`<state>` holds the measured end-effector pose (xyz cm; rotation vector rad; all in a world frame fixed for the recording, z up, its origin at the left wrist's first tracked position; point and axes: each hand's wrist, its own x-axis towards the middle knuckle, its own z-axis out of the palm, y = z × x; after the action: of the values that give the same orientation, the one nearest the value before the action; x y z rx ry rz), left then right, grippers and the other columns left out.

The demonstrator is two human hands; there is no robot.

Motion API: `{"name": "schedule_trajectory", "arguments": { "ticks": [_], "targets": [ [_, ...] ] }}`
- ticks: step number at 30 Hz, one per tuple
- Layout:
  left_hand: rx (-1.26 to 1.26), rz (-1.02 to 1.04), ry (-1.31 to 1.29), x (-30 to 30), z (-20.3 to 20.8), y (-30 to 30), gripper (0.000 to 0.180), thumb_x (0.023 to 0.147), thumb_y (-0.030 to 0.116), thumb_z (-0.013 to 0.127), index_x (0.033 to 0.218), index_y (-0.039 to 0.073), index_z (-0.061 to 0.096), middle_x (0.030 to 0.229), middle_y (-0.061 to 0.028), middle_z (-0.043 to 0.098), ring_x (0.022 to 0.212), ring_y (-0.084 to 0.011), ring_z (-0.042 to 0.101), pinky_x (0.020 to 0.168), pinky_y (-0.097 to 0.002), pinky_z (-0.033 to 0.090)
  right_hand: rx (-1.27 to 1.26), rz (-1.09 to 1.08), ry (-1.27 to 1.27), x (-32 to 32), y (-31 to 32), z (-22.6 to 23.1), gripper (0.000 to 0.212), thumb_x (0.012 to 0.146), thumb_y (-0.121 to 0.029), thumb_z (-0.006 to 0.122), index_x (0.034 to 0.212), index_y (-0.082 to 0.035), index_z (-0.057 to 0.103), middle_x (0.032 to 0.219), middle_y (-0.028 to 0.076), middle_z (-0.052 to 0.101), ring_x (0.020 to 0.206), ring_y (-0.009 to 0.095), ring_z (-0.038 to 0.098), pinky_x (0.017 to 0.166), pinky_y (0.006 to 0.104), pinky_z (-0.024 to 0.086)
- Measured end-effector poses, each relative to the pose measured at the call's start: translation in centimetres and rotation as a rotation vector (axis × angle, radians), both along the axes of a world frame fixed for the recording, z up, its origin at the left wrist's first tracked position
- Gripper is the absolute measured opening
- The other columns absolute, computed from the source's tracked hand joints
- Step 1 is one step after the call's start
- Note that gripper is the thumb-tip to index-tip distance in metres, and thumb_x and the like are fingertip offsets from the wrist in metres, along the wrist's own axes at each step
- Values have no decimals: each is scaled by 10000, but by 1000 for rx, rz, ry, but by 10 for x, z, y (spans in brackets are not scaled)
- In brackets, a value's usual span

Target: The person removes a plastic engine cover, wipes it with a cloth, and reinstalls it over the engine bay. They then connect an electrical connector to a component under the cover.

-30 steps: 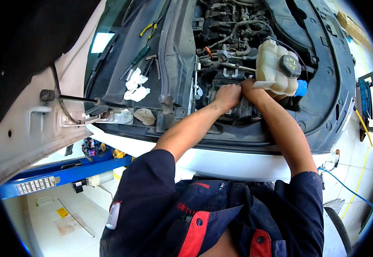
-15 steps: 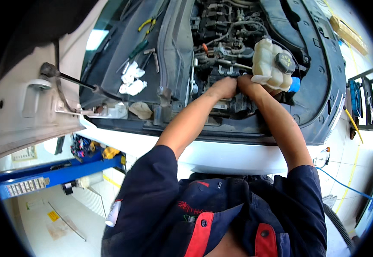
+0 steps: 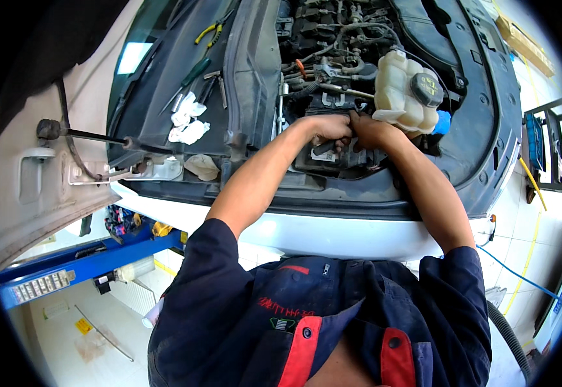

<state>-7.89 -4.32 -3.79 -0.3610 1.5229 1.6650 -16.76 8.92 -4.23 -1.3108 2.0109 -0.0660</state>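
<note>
Both of my hands work close together over a black, box-like part with a white label (image 3: 330,157) in the engine bay. My left hand (image 3: 330,130) has its fingers curled in, and a dark piece shows just below them; what they grip is not clear. Right against it, my right hand (image 3: 372,132) is closed with the thumb and fingers pressed together. Its fingertips are partly hidden, so what they hold cannot be told. Beside my right hand stands a translucent, off-white coolant tank (image 3: 400,87) with a black cap (image 3: 427,89); something blue (image 3: 443,122) sits by its lower side.
Yellow-handled pliers (image 3: 211,33), a green-handled screwdriver (image 3: 195,73) and crumpled white tissue (image 3: 189,120) lie on the panel below the windscreen. A strut (image 3: 97,136) runs to the raised bonnet (image 3: 16,187) on the left. A blue lift arm (image 3: 100,261) is at lower left.
The view has shifted slightly, so the car's parts sit further left. My left hand has turned, and its curled fingers now show above the label. My right hand stays beside it, by the tank.
</note>
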Motion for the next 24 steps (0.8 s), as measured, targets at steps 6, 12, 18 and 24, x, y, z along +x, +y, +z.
{"name": "schedule_trajectory", "arguments": {
  "ticks": [6,12,18,24],
  "targets": [
    [-73,-54,-13,1,18,-28,108,976,144,489,931,58,535,657,48,389,541,-78,398,532,-272,461,-105,-37,-119,7,-9,6,870,678,-216,836,1347,8,326,1259,291,545,1192,419,523,968,453,447],
    [-805,-345,229,7,97,-46,393,940,413,569,1067,48,645,644,8,516,571,-115,510,483,-293,416,-525,-81,-336,14,-8,25,1163,718,-223,825,1516,-68,-5,1397,323,417,1276,416,469,1032,433,404],
    [-669,346,515,66,164,-101,336,981,262,560,1218,28,602,639,68,433,526,-49,388,465,-221,331,-81,130,-254,4,-4,10,977,857,-553,637,1498,-4,147,1375,325,453,1295,410,457,1071,435,379],
    [-1169,967,960,105,164,-155,291,932,251,614,1133,42,645,701,-66,586,616,-198,535,566,-304,411,6,328,-208,-3,-3,-9,750,862,-588,597,1303,15,532,1262,255,585,1160,394,567,975,439,443]
  ]
}}
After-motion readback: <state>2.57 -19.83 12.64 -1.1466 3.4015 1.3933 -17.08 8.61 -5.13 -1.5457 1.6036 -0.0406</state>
